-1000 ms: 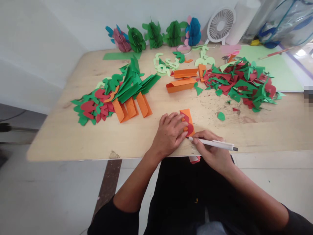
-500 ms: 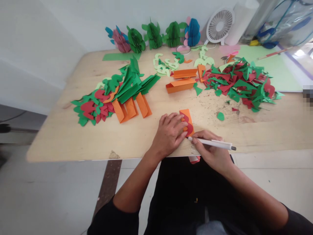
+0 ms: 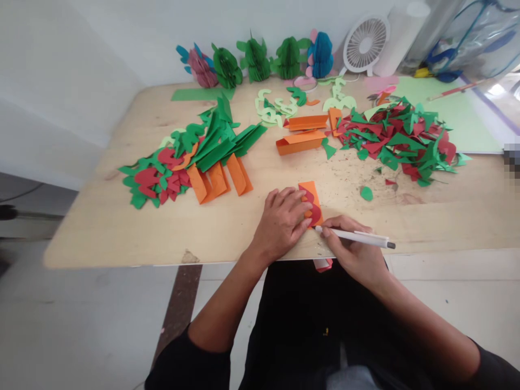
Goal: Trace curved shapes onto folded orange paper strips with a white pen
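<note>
Our parted left fingers (image 3: 301, 208) are pinning a red cutout (image 3: 316, 213), lengthwise front-to-back, on orange paper (image 3: 314, 188); right fingers (image 3: 333, 240) are clamping a pen (image 3: 361, 237) by the end nearest the tabletop's (image 3: 227, 233) front edge.

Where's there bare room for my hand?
On the table: front left, between the left hand and left edge; front right, between scraps and front edge, past the pen. The back is crowded with paper figures and the fan.

Red scalloped paper cutout (image 3: 316, 214); orange rectangular paper piece (image 3: 317, 196); slim white plastic pen (image 3: 359, 237), dark end; mixed red-green paper scrap heap (image 3: 406, 138).
</note>
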Demonstrator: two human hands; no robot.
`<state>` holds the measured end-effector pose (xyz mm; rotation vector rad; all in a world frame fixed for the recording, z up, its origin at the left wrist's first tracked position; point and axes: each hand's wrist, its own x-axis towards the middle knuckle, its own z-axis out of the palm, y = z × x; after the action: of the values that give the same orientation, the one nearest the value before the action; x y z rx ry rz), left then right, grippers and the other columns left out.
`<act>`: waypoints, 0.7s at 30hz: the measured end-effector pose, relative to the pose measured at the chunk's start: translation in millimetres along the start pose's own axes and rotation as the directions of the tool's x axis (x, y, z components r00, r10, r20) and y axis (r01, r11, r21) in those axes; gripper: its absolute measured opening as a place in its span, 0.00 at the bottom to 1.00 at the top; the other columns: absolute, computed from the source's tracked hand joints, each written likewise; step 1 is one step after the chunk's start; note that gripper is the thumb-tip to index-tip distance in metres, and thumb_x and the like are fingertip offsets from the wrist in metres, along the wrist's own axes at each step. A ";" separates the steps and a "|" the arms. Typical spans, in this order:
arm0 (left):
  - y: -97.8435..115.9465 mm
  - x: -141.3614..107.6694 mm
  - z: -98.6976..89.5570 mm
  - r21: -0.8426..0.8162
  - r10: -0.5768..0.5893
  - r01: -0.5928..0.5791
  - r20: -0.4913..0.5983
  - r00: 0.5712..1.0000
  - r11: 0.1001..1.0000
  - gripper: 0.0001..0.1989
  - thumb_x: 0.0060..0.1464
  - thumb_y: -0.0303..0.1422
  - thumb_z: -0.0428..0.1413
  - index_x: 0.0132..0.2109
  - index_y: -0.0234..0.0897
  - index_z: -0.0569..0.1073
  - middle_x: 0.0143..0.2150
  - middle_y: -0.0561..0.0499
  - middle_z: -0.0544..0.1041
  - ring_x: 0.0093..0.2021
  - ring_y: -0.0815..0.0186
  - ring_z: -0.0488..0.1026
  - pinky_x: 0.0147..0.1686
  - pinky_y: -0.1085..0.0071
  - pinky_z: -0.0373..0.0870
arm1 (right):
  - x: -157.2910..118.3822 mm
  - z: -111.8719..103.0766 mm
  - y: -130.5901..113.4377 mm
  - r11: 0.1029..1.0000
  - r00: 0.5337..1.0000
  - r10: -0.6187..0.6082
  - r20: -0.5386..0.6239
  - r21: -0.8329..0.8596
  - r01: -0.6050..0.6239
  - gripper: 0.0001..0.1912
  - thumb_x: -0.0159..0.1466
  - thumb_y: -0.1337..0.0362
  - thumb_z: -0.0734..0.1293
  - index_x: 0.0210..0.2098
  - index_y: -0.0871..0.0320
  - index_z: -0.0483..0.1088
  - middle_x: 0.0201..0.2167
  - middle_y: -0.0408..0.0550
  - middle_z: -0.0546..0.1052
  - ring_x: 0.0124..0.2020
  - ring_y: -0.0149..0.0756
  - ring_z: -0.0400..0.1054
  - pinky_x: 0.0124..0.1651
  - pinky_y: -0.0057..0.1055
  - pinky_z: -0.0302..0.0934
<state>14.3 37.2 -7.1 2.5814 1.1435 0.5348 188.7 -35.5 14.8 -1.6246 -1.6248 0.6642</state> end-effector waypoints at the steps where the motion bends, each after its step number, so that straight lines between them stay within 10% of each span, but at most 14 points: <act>1: 0.1 0.0 0.0 -0.002 0.001 -0.001 0.000 1.000 1.000 0.11 0.64 0.36 0.52 0.50 0.42 0.74 0.62 0.47 0.71 0.65 0.54 0.61 0.65 0.49 0.52 | -0.1 -0.1 0.2 1.000 1.000 0.001 0.000 0.000 -0.001 0.08 0.65 0.61 0.64 0.31 0.54 0.73 0.30 0.46 0.80 0.31 0.35 0.74 0.36 0.32 0.66; 21: 0.4 0.2 -0.6 -0.012 0.006 -0.006 -0.005 1.000 1.000 0.12 0.64 0.36 0.51 0.50 0.40 0.74 0.61 0.47 0.71 0.64 0.53 0.61 0.65 0.50 0.53 | -0.9 2.7 3.6 0.997 0.997 -0.074 0.007 -0.026 0.075 0.08 0.65 0.61 0.64 0.32 0.54 0.73 0.31 0.47 0.80 0.34 0.37 0.74 0.39 0.33 0.66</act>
<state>14.4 37.1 -6.3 2.5752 1.1308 0.5486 188.7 -35.8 10.2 -1.5738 -1.6963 0.6122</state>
